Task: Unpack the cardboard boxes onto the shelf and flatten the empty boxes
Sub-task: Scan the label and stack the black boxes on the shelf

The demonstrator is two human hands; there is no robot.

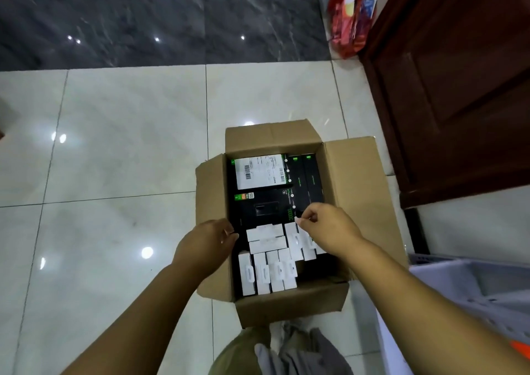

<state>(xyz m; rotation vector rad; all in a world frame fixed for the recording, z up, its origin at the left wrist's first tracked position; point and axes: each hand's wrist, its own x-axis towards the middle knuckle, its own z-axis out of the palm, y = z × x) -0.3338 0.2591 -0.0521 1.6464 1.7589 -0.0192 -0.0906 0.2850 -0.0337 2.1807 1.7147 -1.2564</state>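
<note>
An open carton (355, 191) sits on the tiled floor (120, 151), packed with black boxes (266, 206) and white boxes (266, 241). The left hand (205, 245) curls at its inner edge, grip unclear; the right hand (327, 225) pinches a white box's top.

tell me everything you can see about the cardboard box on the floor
The cardboard box is plain brown corrugated card, standing upright on pale floor tiles with all four flaps folded outward. Inside lie black retail packs, one bearing a white barcode label, and small white packs. The left hand and right hand reach in among them.
</note>
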